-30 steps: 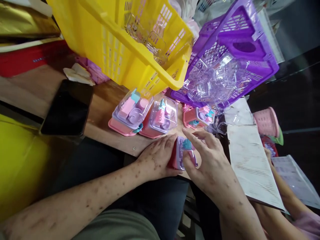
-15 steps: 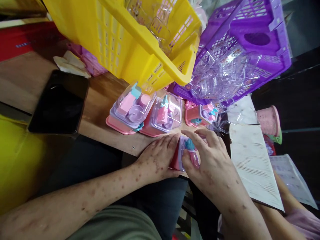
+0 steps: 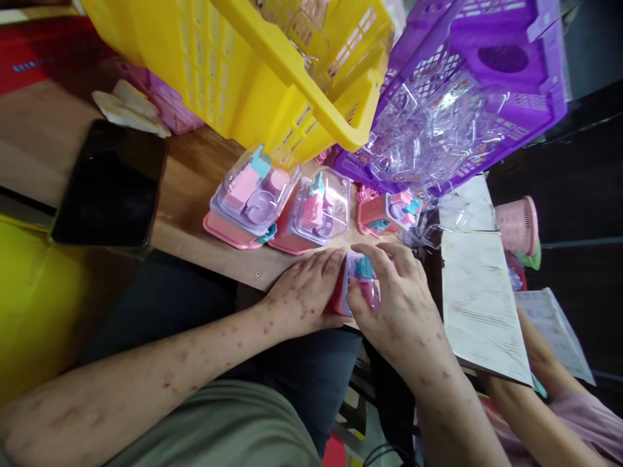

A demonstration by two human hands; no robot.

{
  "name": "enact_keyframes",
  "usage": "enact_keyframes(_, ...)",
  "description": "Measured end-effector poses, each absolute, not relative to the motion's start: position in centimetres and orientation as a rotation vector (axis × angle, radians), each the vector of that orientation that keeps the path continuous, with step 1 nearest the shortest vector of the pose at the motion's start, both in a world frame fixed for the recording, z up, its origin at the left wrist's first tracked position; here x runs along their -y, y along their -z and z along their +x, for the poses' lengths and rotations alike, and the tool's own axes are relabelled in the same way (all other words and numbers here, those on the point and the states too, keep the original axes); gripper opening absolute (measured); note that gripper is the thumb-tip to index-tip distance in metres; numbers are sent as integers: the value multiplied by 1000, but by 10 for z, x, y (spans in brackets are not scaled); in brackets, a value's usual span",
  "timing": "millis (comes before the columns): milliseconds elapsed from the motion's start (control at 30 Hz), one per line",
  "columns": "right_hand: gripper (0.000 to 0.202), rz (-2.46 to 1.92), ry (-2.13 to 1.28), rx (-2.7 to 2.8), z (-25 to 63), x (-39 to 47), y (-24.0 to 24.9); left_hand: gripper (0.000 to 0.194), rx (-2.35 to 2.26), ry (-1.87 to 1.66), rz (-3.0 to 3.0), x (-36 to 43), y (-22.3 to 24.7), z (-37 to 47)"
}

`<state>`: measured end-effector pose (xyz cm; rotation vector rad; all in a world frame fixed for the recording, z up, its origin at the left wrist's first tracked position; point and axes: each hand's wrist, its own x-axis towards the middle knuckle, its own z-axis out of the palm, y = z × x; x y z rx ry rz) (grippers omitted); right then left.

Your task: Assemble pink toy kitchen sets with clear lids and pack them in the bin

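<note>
At the table's near edge, a pink toy box (image 3: 342,295) with a lilac rim lies between my hands, its clear cover facing right. Teal and pink pieces show inside that cover. My left hand (image 3: 309,285) is wrapped around the box's left end, its thumb side low. Curved over the clear cover, my right hand (image 3: 402,292) grips it with thumb and fingers, which partly hide it. Just beyond stand a similar filled box (image 3: 250,198) and a second one (image 3: 314,217), both under clear domes. A third box (image 3: 377,217) lies on its side behind my right hand.
A yellow basket (image 3: 209,78) and a purple basket (image 3: 549,97) with clear plastic covers stand at the back. A black tablet-like slab (image 3: 109,185) lies left. White cardboard (image 3: 487,298) is at right, near another person's arm (image 3: 540,421) and a pink basket (image 3: 516,224).
The whole view has shifted slightly, so things sit a little higher and further left. Both hands keep their hold on the box. At right, the other person's arms have moved a little.
</note>
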<state>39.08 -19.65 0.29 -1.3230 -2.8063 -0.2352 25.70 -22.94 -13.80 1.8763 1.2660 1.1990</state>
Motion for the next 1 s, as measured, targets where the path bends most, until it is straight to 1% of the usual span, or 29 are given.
enact_keyframes(233, 46, -1261, 229, 2877, 396, 189, -7, 110, -1282, -1173, 1843, 227, 137, 258)
enact_keyframes(367, 48, -1264, 71, 2982, 399, 184, -13, 112, -1314, -1135, 1858, 228, 135, 258)
enact_keyframes(467, 54, -1276, -28, 3020, 399, 180, -18, 111, -1322, -1109, 1889, 229, 133, 258)
enact_keyframes(633, 64, -1333, 75, 3040, 396, 178, -18, 113, -1310, -1091, 1871, 229, 134, 258)
enact_keyframes(833, 64, -1281, 184, 3071, 395, 182, -19, 111, -1327, -1089, 1877, 230, 137, 260)
enact_keyframes(1000, 66, -1316, 281, 3069, 391, 184, -18, 114, -1329, -1082, 1888, 229, 136, 260)
